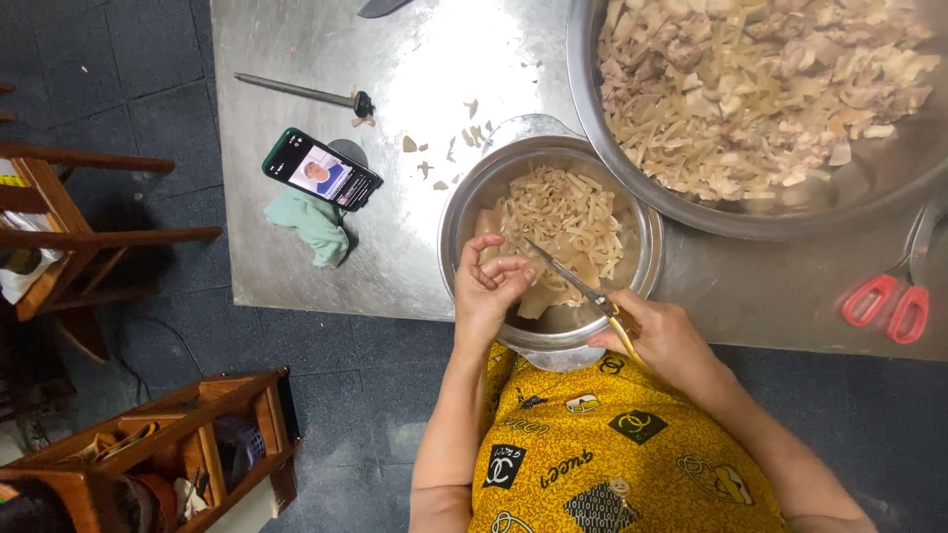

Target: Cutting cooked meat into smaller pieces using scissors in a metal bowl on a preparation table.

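My left hand (487,284) pinches a pale flat piece of food (538,296) over the near rim of a small steel bowl (454,222). My right hand (664,339) grips yellow-handled scissors (583,284), whose blades point up and left across the piece, toward my left fingers. The bowl holds cut pale strips (563,212) heaped at its far side. It sits at the near edge of a steel table (296,227), partly over my lap.
A large steel basin (879,188) of cut pale strips and chunks fills the far right. Red-handled scissors (889,301) lie at the right. A phone (321,170) rests on a green cloth (316,225); a sharpening rod (296,92) lies beyond. Wooden furniture (128,237) stands left.
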